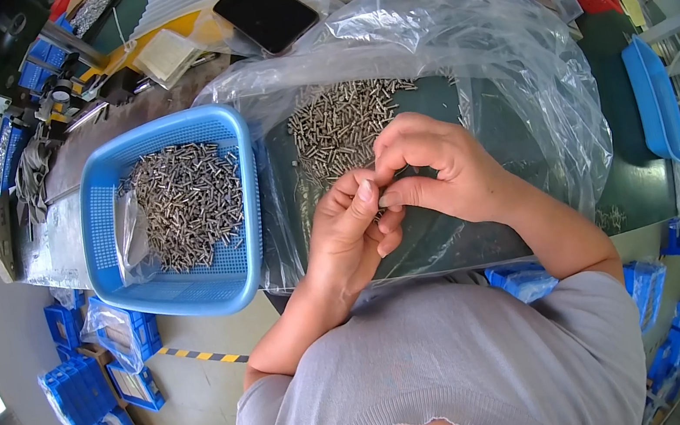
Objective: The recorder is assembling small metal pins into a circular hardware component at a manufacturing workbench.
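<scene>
Both hands meet over the clear plastic bag [510,55] spread on the bench [644,185]. The right hand [439,167] pinches its fingers together at the left hand's [351,224] fingertips; whatever small pin they clamp is hidden. The loose pile of small metal pins [340,124] lies just at 11 o'clock from the fingers, the right hand nearer. A blue basket [250,226] of similar pins sits at 9 o'clock.
</scene>
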`<state>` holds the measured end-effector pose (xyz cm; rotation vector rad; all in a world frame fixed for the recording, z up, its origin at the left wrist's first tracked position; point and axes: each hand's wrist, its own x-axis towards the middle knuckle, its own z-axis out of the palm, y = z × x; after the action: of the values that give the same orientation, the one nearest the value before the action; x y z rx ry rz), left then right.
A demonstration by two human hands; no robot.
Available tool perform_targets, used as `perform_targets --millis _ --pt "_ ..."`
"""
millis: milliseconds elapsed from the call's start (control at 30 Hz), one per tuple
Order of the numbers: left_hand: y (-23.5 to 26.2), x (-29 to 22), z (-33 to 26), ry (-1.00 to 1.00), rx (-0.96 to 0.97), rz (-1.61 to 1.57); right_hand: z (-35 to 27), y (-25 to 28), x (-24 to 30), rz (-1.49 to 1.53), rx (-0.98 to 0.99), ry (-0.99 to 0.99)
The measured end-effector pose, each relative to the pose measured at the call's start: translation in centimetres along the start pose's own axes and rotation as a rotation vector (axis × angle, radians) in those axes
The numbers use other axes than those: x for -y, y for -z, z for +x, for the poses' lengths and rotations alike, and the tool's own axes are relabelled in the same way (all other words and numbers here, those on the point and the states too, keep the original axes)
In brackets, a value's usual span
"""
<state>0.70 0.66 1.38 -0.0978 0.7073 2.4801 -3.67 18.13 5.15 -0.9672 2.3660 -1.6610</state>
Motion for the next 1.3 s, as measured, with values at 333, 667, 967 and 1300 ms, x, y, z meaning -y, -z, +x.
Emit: perform_targets --millis 333,667,967,1300 --pt "0.4 0.2 0.2 -0.099 0.014 -0.086 0.4 1.5 0.0 0.061 -0.011 -0.039" --pt "0.2 0.2 0.4 -0.098 0.009 -0.075 -0.1 0.9 -2.2 -0.506 0.025 0.000" --pt "0.3 0.2 0.3 -0.087 0.011 -0.051 0.3 0.8 -0.7 -0.206 -0.018 -0.186" --pt "0.3 0.3 0.2 -0.069 0.017 -0.047 -0.2 0.1 -1.0 0.460 -0.029 -0.235"
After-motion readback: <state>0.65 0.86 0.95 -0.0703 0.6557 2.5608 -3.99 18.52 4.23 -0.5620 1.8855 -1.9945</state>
